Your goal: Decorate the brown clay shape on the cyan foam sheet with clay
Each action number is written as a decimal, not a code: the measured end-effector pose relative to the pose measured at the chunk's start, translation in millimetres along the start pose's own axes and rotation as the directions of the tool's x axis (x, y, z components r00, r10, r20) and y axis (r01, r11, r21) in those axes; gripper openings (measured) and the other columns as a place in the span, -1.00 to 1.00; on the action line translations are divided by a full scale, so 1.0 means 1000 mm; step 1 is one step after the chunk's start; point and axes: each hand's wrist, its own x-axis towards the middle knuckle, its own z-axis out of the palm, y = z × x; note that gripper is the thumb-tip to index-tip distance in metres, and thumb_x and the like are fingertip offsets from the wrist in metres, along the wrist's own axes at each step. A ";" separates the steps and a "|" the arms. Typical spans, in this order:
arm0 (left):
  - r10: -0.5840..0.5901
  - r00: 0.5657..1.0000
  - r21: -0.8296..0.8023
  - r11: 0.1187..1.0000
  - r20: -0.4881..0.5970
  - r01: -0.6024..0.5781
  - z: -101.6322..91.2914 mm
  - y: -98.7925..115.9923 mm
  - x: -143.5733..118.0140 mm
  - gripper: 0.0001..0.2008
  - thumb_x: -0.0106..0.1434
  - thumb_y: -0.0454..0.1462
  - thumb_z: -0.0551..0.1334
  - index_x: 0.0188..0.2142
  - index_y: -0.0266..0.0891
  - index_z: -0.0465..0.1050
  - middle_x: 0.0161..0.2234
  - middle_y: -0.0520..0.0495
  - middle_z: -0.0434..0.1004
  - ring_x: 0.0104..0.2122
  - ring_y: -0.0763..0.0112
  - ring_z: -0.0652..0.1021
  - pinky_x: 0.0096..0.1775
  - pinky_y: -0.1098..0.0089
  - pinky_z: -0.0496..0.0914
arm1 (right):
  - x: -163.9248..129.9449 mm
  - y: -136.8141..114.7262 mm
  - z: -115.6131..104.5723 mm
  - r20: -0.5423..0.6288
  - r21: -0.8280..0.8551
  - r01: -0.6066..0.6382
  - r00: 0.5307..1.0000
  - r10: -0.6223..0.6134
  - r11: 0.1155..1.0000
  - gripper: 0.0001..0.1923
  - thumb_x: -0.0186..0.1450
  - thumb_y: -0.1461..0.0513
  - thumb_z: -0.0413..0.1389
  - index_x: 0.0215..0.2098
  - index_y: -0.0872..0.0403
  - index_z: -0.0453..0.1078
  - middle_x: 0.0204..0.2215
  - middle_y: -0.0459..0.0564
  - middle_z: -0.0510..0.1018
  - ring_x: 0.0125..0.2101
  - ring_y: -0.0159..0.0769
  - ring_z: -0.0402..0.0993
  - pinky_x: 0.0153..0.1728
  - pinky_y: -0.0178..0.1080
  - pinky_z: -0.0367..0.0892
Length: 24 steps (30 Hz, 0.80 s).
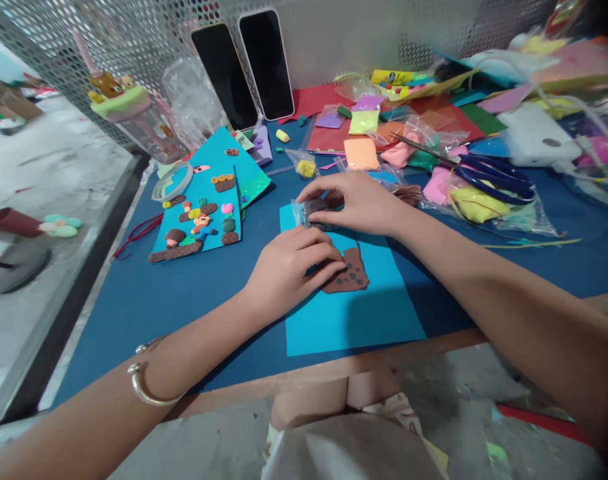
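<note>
My left hand [291, 267] rests on a light blue paper sheet [354, 313], its fingers curled and pressing the left edge of a flat brown clay piece [351, 275] with dark dots. My right hand [351, 200] lies just beyond it at the sheet's far edge, fingers closed on a small clear plastic bag of dark clay [314, 212]. A silver bangle [147, 387] circles my left wrist. Both hands almost touch.
A finished blue card with clay figures [204, 213] lies to the left beside a tape ring [171, 181]. Two phones [244, 70] lean on the perforated back wall. Bags of coloured clay [464, 193], scissors [494, 177], paper sheets and a white box [534, 137] crowd the right.
</note>
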 end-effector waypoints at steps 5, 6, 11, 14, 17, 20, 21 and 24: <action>0.038 0.999 0.078 0.996 0.023 -0.039 0.001 -0.004 -0.004 -0.84 0.33 -0.25 0.18 -0.25 -0.22 0.54 -0.27 -0.09 0.55 -0.28 0.37 0.52 -0.26 0.35 0.37 | 0.000 0.001 0.000 -0.005 0.024 -0.007 1.000 0.007 1.000 -0.72 0.15 0.26 0.17 -0.15 0.05 0.49 -0.19 -0.03 0.59 -0.23 -0.23 0.50 -0.22 -0.19 0.37; 0.047 0.999 0.092 0.994 0.026 -0.049 0.000 -0.004 -0.005 -0.83 0.34 -0.25 0.17 -0.24 -0.21 0.54 -0.27 -0.09 0.55 -0.28 0.37 0.52 -0.26 0.35 0.37 | 0.000 0.001 0.000 -0.005 0.024 -0.012 1.000 0.012 1.000 -0.72 0.15 0.26 0.17 -0.15 0.04 0.49 -0.18 -0.03 0.59 -0.23 -0.23 0.50 -0.22 -0.19 0.38; 0.069 0.996 0.143 0.987 0.054 -0.076 -0.006 -0.001 -0.009 -0.81 0.34 -0.22 0.16 -0.16 -0.16 0.53 -0.25 -0.06 0.57 -0.26 0.35 0.52 -0.28 0.33 0.34 | 0.000 0.002 0.000 0.002 0.018 -0.019 1.000 0.019 1.000 -0.72 0.14 0.26 0.18 -0.15 0.04 0.49 -0.18 -0.03 0.59 -0.24 -0.23 0.50 -0.22 -0.20 0.37; 0.055 0.997 0.138 0.989 0.045 -0.061 -0.009 0.002 -0.010 -0.79 0.33 -0.28 0.14 -0.13 -0.18 0.53 -0.22 -0.08 0.57 -0.24 0.34 0.52 -0.26 0.31 0.35 | 0.000 0.003 0.000 0.007 0.017 -0.015 1.000 0.015 1.000 -0.72 0.15 0.25 0.18 -0.14 0.03 0.49 -0.18 -0.03 0.59 -0.23 -0.23 0.50 -0.21 -0.20 0.36; 0.044 0.999 0.132 0.990 0.025 -0.047 -0.012 0.003 -0.011 -0.76 0.30 -0.35 0.11 -0.14 -0.19 0.52 -0.21 -0.09 0.57 -0.26 0.35 0.52 -0.24 0.30 0.36 | 0.000 0.003 -0.001 0.012 0.009 -0.029 1.000 0.029 1.000 -0.72 0.15 0.24 0.18 -0.14 0.02 0.49 -0.18 -0.04 0.59 -0.22 -0.22 0.50 -0.20 -0.19 0.36; 0.067 0.997 0.151 0.986 0.030 -0.071 -0.013 0.004 -0.011 -0.77 0.28 -0.36 0.11 -0.17 -0.17 0.53 -0.21 -0.09 0.57 -0.26 0.34 0.52 -0.25 0.30 0.35 | 0.000 0.003 -0.001 0.019 0.000 -0.033 0.999 0.033 0.999 -0.71 0.16 0.24 0.17 -0.13 0.01 0.49 -0.17 -0.05 0.59 -0.21 -0.22 0.50 -0.19 -0.18 0.36; 0.079 0.996 0.167 0.982 0.037 -0.084 -0.014 0.004 -0.011 -0.78 0.28 -0.35 0.11 -0.19 -0.17 0.52 -0.21 -0.08 0.57 -0.25 0.33 0.52 -0.26 0.30 0.34 | 0.000 0.003 -0.001 0.021 -0.005 -0.033 0.999 0.033 0.999 -0.71 0.16 0.24 0.17 -0.12 0.01 0.49 -0.17 -0.05 0.59 -0.21 -0.22 0.50 -0.19 -0.18 0.36; 0.104 0.993 0.220 0.969 0.064 -0.116 -0.014 0.004 -0.011 -0.80 0.29 -0.33 0.11 -0.22 -0.16 0.52 -0.20 -0.06 0.58 -0.25 0.32 0.51 -0.30 0.30 0.32 | 0.000 0.003 -0.001 0.021 -0.020 -0.032 0.999 0.032 0.999 -0.70 0.16 0.24 0.17 -0.12 0.01 0.48 -0.17 -0.05 0.59 -0.21 -0.21 0.50 -0.18 -0.17 0.37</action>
